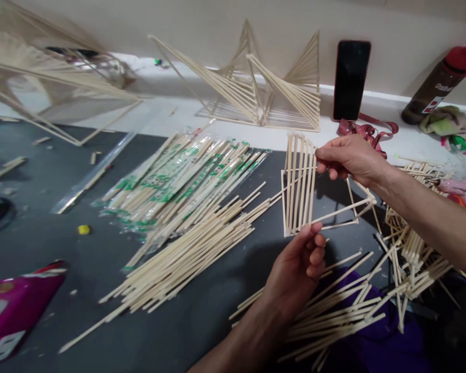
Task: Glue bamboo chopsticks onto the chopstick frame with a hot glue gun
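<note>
Head view shows a stick frame (300, 184) held up over the dark table (101, 259), between both hands. It is a small lattice of thin pale sticks, a row of them standing near upright, with longer sticks running off to the right from its lower edge. The left hand (297, 269) comes from below, fingers curled, its fingertips (314, 229) pinching the frame's bottom right corner. The right hand (347, 158) reaches in from the right and pinches the frame's upper right edge between thumb and forefinger.

Below the left hand lie loose sticks (330, 311) over a purple cloth (376, 347). To the right, under the right forearm, sits a tangle of glued sticks (415, 259). Left of the frame a pile of bare sticks (190, 254) spreads across the table, and above it lie wrapped sticks (178, 176) in clear packets with green print.

Against the wall stand a stick sculpture (272, 88), a black phone (351, 80) leaning upright, and a dark bottle (438, 85) with a red cap lying tilted. A larger stick structure (34, 72) fills the upper left, blurred. A magenta object (15, 305) lies at the lower left, with a small yellow bit (84, 229) nearby.
</note>
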Action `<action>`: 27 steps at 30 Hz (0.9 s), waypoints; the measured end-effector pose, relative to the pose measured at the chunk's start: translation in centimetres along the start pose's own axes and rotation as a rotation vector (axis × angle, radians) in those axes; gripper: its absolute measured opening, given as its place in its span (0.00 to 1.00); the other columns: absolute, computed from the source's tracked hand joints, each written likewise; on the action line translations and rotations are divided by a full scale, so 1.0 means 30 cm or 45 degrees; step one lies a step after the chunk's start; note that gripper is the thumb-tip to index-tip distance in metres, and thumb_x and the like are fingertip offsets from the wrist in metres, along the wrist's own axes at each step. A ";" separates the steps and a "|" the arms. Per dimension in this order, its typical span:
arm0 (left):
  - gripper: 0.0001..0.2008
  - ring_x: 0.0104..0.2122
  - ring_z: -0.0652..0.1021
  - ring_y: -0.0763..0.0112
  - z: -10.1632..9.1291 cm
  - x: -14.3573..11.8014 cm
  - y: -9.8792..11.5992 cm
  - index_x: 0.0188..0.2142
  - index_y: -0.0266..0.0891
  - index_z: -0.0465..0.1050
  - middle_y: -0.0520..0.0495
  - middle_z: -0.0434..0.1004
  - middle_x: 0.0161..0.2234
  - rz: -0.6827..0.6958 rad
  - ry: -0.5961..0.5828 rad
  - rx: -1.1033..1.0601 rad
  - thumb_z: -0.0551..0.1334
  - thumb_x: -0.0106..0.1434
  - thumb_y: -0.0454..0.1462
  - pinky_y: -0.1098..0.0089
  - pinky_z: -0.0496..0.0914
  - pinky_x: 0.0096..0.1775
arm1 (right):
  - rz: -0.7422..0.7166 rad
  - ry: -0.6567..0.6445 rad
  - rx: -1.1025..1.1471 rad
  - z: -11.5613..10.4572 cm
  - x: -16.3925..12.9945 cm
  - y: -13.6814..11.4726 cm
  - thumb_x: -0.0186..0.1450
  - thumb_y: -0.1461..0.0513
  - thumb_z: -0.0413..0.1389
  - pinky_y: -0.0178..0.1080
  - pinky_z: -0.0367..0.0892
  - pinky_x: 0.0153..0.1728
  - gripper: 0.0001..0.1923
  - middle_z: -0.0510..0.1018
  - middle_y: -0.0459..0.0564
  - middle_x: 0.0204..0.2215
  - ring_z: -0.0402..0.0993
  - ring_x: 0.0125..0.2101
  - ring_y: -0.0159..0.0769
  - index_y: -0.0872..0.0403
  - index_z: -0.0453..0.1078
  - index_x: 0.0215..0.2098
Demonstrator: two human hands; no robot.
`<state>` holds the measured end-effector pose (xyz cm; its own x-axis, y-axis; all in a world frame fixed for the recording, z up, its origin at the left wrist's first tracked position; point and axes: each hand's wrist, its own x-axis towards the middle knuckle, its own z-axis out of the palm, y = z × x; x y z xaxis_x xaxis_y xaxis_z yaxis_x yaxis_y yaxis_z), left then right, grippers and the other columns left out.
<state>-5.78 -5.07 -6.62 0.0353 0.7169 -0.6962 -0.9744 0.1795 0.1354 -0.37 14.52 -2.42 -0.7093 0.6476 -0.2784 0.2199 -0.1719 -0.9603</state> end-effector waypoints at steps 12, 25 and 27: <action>0.16 0.14 0.65 0.85 0.000 0.004 -0.001 0.33 0.30 0.74 0.50 0.70 0.22 -0.013 -0.009 -0.042 0.51 0.71 0.34 0.84 0.57 0.12 | 0.031 0.036 -0.064 0.005 -0.002 -0.015 0.62 0.67 0.57 0.25 0.50 0.09 0.11 0.76 0.49 0.19 0.65 0.12 0.20 0.61 0.70 0.21; 0.15 0.14 0.64 0.85 -0.003 0.003 0.000 0.34 0.30 0.74 0.51 0.70 0.21 -0.008 -0.007 -0.029 0.50 0.71 0.34 0.84 0.56 0.13 | 0.016 0.028 -0.038 0.003 -0.001 -0.007 0.62 0.68 0.57 0.24 0.51 0.08 0.11 0.77 0.50 0.19 0.65 0.12 0.20 0.61 0.71 0.21; 0.16 0.14 0.64 0.85 -0.003 0.003 0.000 0.33 0.30 0.73 0.51 0.70 0.21 -0.007 0.008 -0.029 0.50 0.71 0.33 0.84 0.56 0.13 | 0.018 0.018 -0.024 0.003 0.001 -0.004 0.62 0.68 0.58 0.24 0.51 0.08 0.11 0.77 0.49 0.18 0.65 0.12 0.20 0.61 0.71 0.21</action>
<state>-5.80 -5.07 -6.73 0.0392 0.7117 -0.7014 -0.9790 0.1679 0.1156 -0.48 14.50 -2.30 -0.6966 0.6555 -0.2917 0.2427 -0.1673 -0.9556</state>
